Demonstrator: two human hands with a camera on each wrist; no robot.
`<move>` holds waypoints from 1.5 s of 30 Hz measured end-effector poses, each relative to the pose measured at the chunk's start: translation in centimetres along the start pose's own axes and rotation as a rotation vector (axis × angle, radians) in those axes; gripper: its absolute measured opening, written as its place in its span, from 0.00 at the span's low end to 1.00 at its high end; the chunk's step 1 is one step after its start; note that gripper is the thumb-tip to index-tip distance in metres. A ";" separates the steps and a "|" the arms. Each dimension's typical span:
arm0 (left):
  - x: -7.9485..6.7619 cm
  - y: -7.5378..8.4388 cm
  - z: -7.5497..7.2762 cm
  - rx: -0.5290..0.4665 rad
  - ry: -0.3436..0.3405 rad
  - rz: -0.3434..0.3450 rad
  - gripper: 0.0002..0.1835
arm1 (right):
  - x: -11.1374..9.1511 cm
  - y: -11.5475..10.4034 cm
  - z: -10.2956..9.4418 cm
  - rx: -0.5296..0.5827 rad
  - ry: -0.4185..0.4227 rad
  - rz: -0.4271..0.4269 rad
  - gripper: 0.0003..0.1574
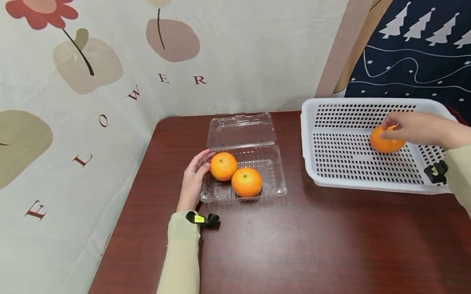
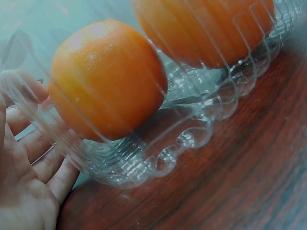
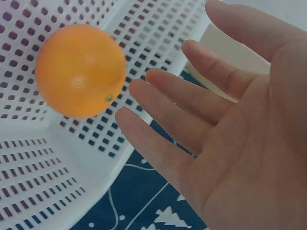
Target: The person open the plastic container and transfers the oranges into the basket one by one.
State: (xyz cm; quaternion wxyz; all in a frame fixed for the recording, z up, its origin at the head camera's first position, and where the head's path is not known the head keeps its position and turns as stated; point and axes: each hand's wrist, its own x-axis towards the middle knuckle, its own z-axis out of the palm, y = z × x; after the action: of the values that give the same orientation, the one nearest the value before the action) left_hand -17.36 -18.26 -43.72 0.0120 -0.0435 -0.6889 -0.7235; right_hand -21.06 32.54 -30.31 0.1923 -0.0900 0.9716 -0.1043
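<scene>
Orange point(image 3: 80, 71) in basket point(image 1: 368, 183) near right hand point(image 1: 422, 128)

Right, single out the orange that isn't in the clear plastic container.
The lone orange in the white perforated basket; the other two oranges sit together in the clear container.

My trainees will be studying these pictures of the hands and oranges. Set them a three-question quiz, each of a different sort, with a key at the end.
1. How many oranges sit in the clear container that the left hand touches?

2. True or false: the container's lid is closed over the oranges.

3. In the head view, the right hand is over:
A) the clear container
B) the white basket
C) the container's lid

Key:
1. Two.
2. False; the lid is folded back, open.
3. B.
</scene>
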 end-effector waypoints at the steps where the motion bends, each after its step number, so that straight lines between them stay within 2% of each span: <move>1: 0.0 0.0 0.0 0.002 0.001 -0.002 0.21 | -0.1 -0.2 0.0 -0.005 0.002 -0.006 0.34; 7: 0.0 0.0 -0.1 0.000 0.002 -0.007 0.21 | -0.8 -1.8 -0.2 -0.024 0.030 -0.037 0.30; 15: 0.0 0.0 0.0 0.009 -0.002 -0.005 0.21 | -2.4 -3.8 -0.5 -0.021 0.203 -0.122 0.28; 20: 0.0 0.1 0.0 -0.004 0.002 -0.005 0.21 | -3.0 -5.1 -0.5 -0.035 0.261 -0.163 0.25; 31: 0.0 0.1 0.1 0.000 0.006 -0.008 0.21 | -3.8 -8.0 -0.3 -0.076 0.291 -0.227 0.19; 39: 0.0 0.1 0.1 0.004 0.001 -0.009 0.21 | -4.3 -9.7 0.1 -0.067 0.324 -0.273 0.20; 45: 0.1 0.0 0.0 0.000 0.000 -0.005 0.21 | -4.5 -11.2 0.4 -0.020 0.355 -0.320 0.21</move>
State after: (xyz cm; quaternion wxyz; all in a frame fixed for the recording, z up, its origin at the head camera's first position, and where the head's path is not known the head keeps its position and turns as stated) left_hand -17.43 -18.28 -43.68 0.0104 -0.0419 -0.6891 -0.7234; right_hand -15.34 22.65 -26.43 -0.0013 -0.2248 0.9646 -0.1378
